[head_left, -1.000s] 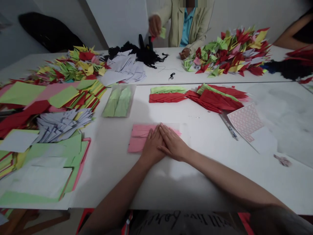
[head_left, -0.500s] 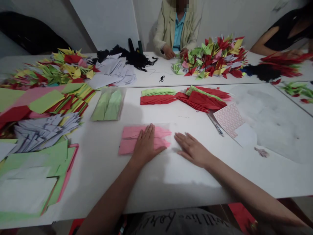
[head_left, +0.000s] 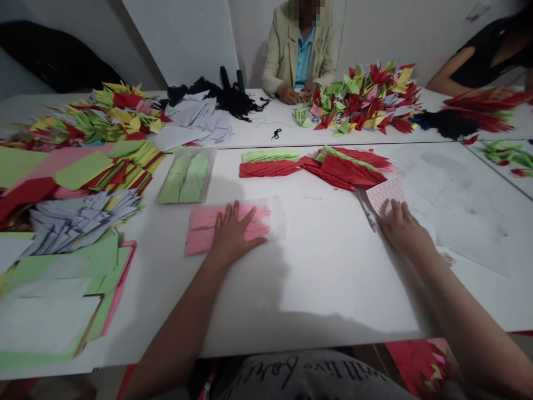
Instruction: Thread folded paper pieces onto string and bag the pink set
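My left hand [head_left: 232, 233] lies flat, fingers spread, on a clear packet of pink folded paper [head_left: 204, 228] near the middle of the white table [head_left: 316, 278]. My right hand [head_left: 400, 225] rests palm down, fingers apart, on a sheet of pink-dotted stickers [head_left: 385, 193] to the right. A pen [head_left: 366, 208] lies just left of that hand.
Stacks of red and green folded paper [head_left: 328, 165] lie beyond my hands, and a bag of green paper [head_left: 187, 175] sits to the left. Coloured sheets and white pieces [head_left: 70, 216] cover the left side. Across the table a person [head_left: 302, 50] works beside a heap of folded pieces [head_left: 366, 97].
My right hand left the pink packet and moved right onto the sticker sheet. My left hand slid the pink packet a little to the left. The person opposite lowered their hands to the table.
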`<state>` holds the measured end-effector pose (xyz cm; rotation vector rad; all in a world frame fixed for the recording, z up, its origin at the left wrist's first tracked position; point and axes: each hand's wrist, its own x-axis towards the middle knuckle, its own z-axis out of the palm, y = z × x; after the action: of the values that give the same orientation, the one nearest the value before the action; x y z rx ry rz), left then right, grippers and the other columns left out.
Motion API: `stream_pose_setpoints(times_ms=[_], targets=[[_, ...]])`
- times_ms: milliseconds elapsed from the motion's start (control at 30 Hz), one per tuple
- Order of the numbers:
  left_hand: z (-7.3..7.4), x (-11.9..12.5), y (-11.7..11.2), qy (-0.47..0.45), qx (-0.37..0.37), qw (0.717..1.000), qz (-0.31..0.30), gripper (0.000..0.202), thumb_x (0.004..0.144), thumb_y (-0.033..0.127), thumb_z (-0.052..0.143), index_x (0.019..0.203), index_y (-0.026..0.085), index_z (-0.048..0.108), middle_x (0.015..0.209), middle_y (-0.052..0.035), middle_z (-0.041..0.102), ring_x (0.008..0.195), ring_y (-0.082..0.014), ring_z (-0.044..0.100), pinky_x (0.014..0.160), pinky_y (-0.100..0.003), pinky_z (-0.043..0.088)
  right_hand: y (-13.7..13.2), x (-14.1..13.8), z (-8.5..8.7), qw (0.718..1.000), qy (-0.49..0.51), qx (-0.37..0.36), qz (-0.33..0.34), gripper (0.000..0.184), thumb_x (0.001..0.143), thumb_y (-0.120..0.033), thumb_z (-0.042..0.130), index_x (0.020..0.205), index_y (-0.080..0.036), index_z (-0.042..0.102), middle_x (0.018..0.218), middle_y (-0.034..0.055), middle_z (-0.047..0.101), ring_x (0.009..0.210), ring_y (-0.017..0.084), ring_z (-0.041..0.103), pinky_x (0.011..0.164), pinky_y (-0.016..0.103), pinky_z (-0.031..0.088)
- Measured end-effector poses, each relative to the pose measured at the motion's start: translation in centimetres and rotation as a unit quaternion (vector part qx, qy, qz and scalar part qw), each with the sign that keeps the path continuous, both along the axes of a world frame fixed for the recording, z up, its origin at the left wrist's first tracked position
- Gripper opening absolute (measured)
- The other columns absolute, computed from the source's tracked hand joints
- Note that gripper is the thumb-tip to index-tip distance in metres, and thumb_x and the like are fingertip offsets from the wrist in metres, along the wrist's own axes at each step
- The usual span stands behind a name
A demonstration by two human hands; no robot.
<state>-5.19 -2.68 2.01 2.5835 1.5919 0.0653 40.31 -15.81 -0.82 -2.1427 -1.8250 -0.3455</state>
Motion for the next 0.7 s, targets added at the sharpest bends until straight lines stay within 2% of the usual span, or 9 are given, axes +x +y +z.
stream_pose_setpoints(times_ms=[100, 200, 267, 333, 400, 433, 500, 600, 700], targets=[[0.1, 0.2, -0.2, -0.003, -0.003, 1.000, 0.007, 0.096, 0.074, 0.082, 0.048, 0.153, 0.032, 0.026, 0.163, -0.0145, 0.006, 0.149, -0.0405, 0.008, 0.117, -0.060, 0.012, 0.2, 0.4, 0.2, 0.997, -0.056, -0.039, -0.043, 0.056, 0.091, -0.027, 0.046, 0.142, -0.005, 0.039, 0.106, 0.0312, 0.067, 0.081, 0.035, 0.071, 0.057, 0.039, 0.046], [0.3, 0.2, -0.3, -0.004, -0.002, 1.000, 0.029, 0.096, 0.075, 0.082, 0.045, 0.153, 0.031, 0.025, 0.163, -0.0150, 0.007, 0.149, -0.0401, 0.008, 0.117, -0.061, 0.011, 0.3, 0.9, 1.3, 0.991, -0.058, -0.043, -0.109, 0.048, 0.090, -0.024, 0.047, 0.135, -0.007, 0.051, 0.077, 0.0229, 0.071, 0.056, 0.030, 0.067, 0.049, 0.037, 0.041], [0.5, 0.0, -0.2, -0.001, 0.002, 0.999, 0.048, 0.095, 0.076, 0.082, 0.044, 0.153, 0.030, 0.024, 0.163, -0.0150, 0.007, 0.150, -0.0395, 0.008, 0.117, -0.062, 0.010, 0.3, 0.4, 2.6, 0.988, -0.054, -0.006, -0.145, 0.045, 0.092, -0.022, 0.043, 0.133, -0.009, 0.055, 0.083, 0.0244, 0.072, 0.064, 0.032, 0.070, 0.052, 0.039, 0.044], [0.7, -0.5, 0.1, 0.003, 0.007, 0.998, 0.066, 0.094, 0.077, 0.082, 0.043, 0.153, 0.030, 0.024, 0.163, -0.0147, 0.006, 0.150, -0.0381, 0.007, 0.117, -0.062, 0.008, 0.2, -1.2, 4.1, 0.986, -0.046, 0.076, -0.141, 0.049, 0.092, -0.019, 0.042, 0.140, -0.010, 0.049, 0.109, 0.0267, 0.070, 0.093, 0.036, 0.071, 0.067, 0.042, 0.052], [0.9, -1.2, 0.4, 0.006, 0.012, 0.997, 0.081, 0.092, 0.078, 0.081, 0.043, 0.153, 0.031, 0.025, 0.164, -0.0141, 0.004, 0.150, -0.0365, 0.005, 0.117, -0.062, 0.007, 0.2, -3.9, 5.0, 0.991, -0.039, 0.129, -0.010, 0.057, 0.091, -0.011, 0.040, 0.148, -0.014, 0.038, 0.140, 0.0201, 0.054, 0.126, 0.032, 0.055, 0.096, 0.043, 0.050], [1.0, -1.6, 0.6, 0.006, 0.014, 0.996, 0.090, 0.092, 0.078, 0.081, 0.043, 0.153, 0.031, 0.025, 0.164, -0.0139, 0.004, 0.151, -0.0362, 0.004, 0.117, -0.062, 0.008, 0.3, -5.4, 5.2, 0.988, -0.034, 0.132, 0.066, 0.060, 0.090, -0.008, 0.038, 0.149, -0.018, 0.036, 0.145, 0.0157, 0.050, 0.133, 0.029, 0.049, 0.105, 0.044, 0.045], [1.1, -2.3, 0.9, 0.007, 0.016, 0.994, 0.110, 0.092, 0.078, 0.081, 0.043, 0.153, 0.032, 0.025, 0.164, -0.0137, 0.003, 0.151, -0.0363, 0.003, 0.116, -0.064, 0.008, 0.4, -8.7, 4.8, 0.978, -0.036, 0.070, 0.195, 0.061, 0.092, -0.008, 0.038, 0.151, -0.023, 0.031, 0.149, 0.0111, 0.046, 0.137, 0.025, 0.045, 0.110, 0.045, 0.040], [1.1, -3.1, 1.1, 0.008, 0.014, 0.992, 0.126, 0.091, 0.079, 0.080, 0.043, 0.153, 0.031, 0.024, 0.164, -0.0128, 0.004, 0.151, -0.0366, 0.003, 0.116, -0.064, 0.008, 0.7, -12.6, 3.3, 0.957, -0.051, -0.077, 0.276, 0.055, 0.098, -0.028, 0.042, 0.152, -0.029, 0.029, 0.156, 0.0067, 0.036, 0.140, 0.028, 0.040, 0.113, 0.054, 0.034], [1.3, -3.1, 1.0, 0.003, 0.019, 0.993, 0.120, 0.085, 0.084, 0.075, 0.038, 0.154, 0.028, 0.024, 0.164, -0.0133, 0.006, 0.151, -0.0354, 0.005, 0.116, -0.065, 0.008, 0.9, -14.0, 2.8, 0.944, -0.036, -0.136, 0.299, 0.067, 0.095, -0.054, 0.045, 0.153, -0.028, 0.024, 0.157, 0.0087, 0.033, 0.142, 0.032, 0.036, 0.114, 0.059, 0.028]])
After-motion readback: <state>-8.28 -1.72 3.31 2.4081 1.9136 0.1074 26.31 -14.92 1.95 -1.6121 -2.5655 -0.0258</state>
